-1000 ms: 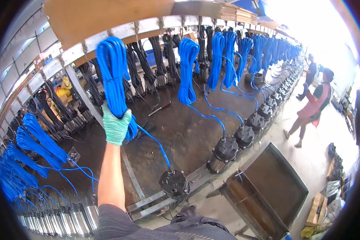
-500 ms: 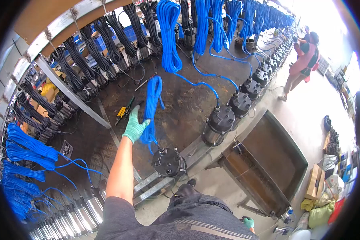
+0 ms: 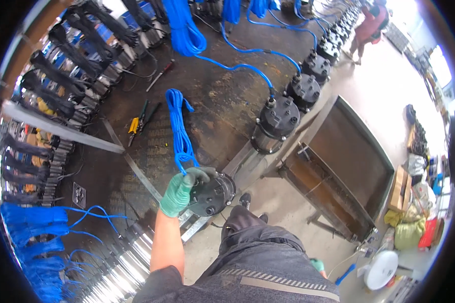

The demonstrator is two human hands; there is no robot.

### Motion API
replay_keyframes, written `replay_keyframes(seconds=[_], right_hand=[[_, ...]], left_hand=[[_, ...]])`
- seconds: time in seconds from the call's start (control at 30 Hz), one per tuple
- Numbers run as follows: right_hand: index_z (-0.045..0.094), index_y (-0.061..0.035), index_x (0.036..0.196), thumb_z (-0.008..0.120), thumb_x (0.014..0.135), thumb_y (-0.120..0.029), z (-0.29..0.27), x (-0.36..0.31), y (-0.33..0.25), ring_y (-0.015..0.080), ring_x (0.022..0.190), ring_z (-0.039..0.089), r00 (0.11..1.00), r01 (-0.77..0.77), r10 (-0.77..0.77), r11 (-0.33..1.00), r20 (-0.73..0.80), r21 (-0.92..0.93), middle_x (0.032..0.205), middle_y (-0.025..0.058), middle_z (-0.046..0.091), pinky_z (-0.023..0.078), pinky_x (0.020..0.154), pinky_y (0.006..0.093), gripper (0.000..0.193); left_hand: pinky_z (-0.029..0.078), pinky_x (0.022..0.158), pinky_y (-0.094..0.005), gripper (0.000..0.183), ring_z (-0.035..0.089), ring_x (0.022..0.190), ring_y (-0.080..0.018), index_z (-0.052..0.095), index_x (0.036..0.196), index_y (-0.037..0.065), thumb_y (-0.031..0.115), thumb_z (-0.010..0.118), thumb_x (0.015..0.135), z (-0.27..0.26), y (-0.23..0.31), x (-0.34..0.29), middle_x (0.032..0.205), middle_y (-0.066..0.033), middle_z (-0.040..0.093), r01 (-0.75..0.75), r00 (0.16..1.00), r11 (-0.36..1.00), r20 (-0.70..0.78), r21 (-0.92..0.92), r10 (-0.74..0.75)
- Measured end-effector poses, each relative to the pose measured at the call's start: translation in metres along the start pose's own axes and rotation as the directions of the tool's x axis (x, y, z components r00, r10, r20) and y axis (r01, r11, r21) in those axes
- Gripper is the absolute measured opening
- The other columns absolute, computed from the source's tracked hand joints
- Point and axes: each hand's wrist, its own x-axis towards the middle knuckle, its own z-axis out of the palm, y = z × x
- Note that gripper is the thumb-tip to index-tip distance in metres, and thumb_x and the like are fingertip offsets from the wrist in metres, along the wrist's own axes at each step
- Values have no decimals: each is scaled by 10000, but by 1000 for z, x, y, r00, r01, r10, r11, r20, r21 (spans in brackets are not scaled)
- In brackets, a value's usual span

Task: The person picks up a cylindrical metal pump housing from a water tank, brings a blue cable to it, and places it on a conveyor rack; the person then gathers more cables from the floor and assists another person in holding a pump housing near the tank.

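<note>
In a green glove, my left hand [image 3: 179, 193] is closed at the foot of the blue cable [image 3: 181, 132], where it meets a black-topped pump [image 3: 215, 194]. The fingers reach over the pump's rim and hide the cable joint. The tied cable coil lies on the dark tabletop beyond the hand. My right hand [image 3: 317, 264], also gloved green, hangs low at my right side. Mostly covered by my body, its fingers are hidden. Yellow-and-green-handled pliers [image 3: 136, 124] lie left of the coil, and a screwdriver [image 3: 160, 74] lies farther back.
Black-topped pumps [image 3: 275, 121] with blue cables line the table's right edge. Bundled black cables [image 3: 76, 55] hang at the left. Several blue coils [image 3: 33, 222] and silver cylinders [image 3: 121, 272] stand near left. A metal trough [image 3: 359, 146] stands on the right; another person [image 3: 370, 25] is beyond.
My left hand has moved from the cable coil down to its end at the pump. The coil now lies on the table. The view has shifted, and the right hand stays low.
</note>
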Motion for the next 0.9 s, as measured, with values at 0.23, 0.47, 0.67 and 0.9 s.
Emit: replay_keyframes(seconds=[0.23, 0.47, 0.67, 0.9], right_hand=[[569, -9, 1247, 457, 1005, -99, -7, 4, -67, 290, 705, 679, 990, -98, 125, 938, -62, 331, 973, 173, 676, 579, 616, 408, 281], [649, 0, 1206, 543, 950, -119, 49, 30, -206, 199, 781, 692, 972, 235, -235, 972, 8, 17, 1022, 127, 712, 565, 692, 319, 301], [493, 13, 1402, 467, 1057, -347, 104, 15, -301, 275, 1149, 623, 839, 84, -374, 806, 396, 586, 1307, 183, 620, 481, 1027, 426, 500], [637, -66, 1188, 442, 1062, -428, 29, -8, -273, 263, 933, 668, 959, 103, -283, 414, 20, 904, 1049, 49, 705, 542, 920, 445, 430]], left_hand=[[478, 923, -468, 539, 636, 919, -299, 519, 712, 79, 539, 518, 993, 33, 4, 25, 677, -67, 574, -1, 981, 1000, 195, 8, -1], [422, 975, -382, 364, 510, 635, -159, 622, 818, 51, 326, 528, 1037, 140, 12, 21, 651, -7, 525, -153, 982, 942, 151, 300, 112], [406, 969, -438, 520, 529, 626, -183, 448, 642, 119, 414, 429, 1070, 213, 42, 39, 562, 15, 413, -205, 970, 974, 114, -98, 216], [395, 764, -346, 541, 450, 655, -194, 378, 648, 127, 460, 391, 1075, 310, 15, 67, 584, 0, 369, 22, 953, 940, 291, -341, 83]])
